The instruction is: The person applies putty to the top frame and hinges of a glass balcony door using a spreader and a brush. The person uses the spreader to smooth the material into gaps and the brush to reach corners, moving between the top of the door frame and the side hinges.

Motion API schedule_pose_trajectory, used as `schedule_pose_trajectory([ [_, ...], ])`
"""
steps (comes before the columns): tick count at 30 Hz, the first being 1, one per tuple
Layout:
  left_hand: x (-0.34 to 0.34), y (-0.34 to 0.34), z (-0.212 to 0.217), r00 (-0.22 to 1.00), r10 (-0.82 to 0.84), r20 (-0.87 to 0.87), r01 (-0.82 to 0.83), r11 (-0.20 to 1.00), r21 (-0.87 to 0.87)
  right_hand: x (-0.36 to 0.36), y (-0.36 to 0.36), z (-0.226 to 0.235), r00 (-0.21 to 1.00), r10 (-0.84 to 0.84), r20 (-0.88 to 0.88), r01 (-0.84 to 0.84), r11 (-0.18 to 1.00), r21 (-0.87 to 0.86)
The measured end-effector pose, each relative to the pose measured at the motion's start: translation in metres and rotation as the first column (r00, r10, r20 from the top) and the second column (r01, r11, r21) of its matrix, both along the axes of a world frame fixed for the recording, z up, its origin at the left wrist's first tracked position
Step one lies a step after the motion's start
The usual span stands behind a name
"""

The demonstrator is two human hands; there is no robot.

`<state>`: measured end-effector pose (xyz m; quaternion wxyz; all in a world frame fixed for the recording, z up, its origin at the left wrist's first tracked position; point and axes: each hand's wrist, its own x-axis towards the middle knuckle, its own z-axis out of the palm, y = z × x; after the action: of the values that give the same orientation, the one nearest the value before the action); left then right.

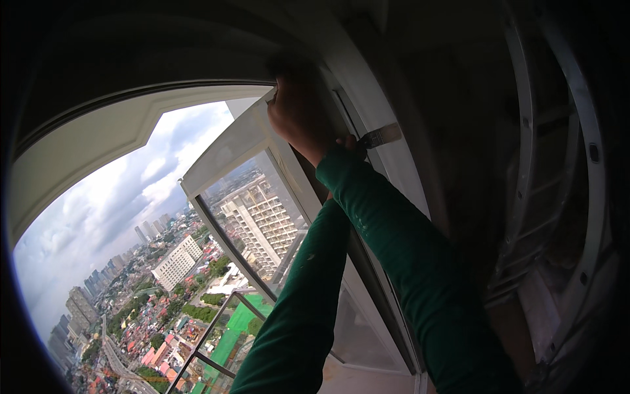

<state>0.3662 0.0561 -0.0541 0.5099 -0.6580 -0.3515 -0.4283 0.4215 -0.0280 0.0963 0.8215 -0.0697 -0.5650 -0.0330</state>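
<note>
Rn L hand grips brush, partly hidden; R hand curled by window frame, hold unclear.

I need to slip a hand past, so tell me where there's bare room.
Open-looking room lies left of the glazed panel, above the dark railing. A pale patch of floor or ledge shows low between the sleeves. Crowded: the frame, with the right hand up top and left hand, holding a paintbrush, behind the right wrist.
</note>
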Motion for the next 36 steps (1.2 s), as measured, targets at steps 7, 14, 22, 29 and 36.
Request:
schedule_pose_trajectory([
  [7, 0.011, -0.029, 0.009, 0.968, 0.139, -0.207, -0.132, 0.99, 0.051, -0.006, -0.003, -0.008, 0.993, -0.066, -0.1, 0.066, 0.998, -0.001],
  [14, 0.017, -0.039, 0.011, 0.945, 0.277, -0.171, -0.297, 0.95, -0.101, -0.017, -0.005, -0.01, 0.981, -0.01, -0.192, 0.031, 0.994, 0.104],
  [22, 0.015, -0.041, 0.012, 0.925, 0.285, -0.251, -0.29, 0.957, 0.016, -0.012, -0.021, -0.021, 0.986, 0.123, -0.114, -0.097, 0.973, 0.209],
  [29, 0.018, -0.044, 0.011, 0.93, 0.278, -0.241, -0.291, 0.956, -0.022, -0.009, -0.029, -0.026, 0.948, 0.25, -0.199, -0.262, 0.964, -0.037],
  [36, 0.021, -0.047, 0.011, 0.942, 0.246, -0.23, -0.263, 0.964, -0.046, 0.017, -0.039, -0.029, 0.934, 0.33, -0.139, -0.351, 0.922, -0.167],
])
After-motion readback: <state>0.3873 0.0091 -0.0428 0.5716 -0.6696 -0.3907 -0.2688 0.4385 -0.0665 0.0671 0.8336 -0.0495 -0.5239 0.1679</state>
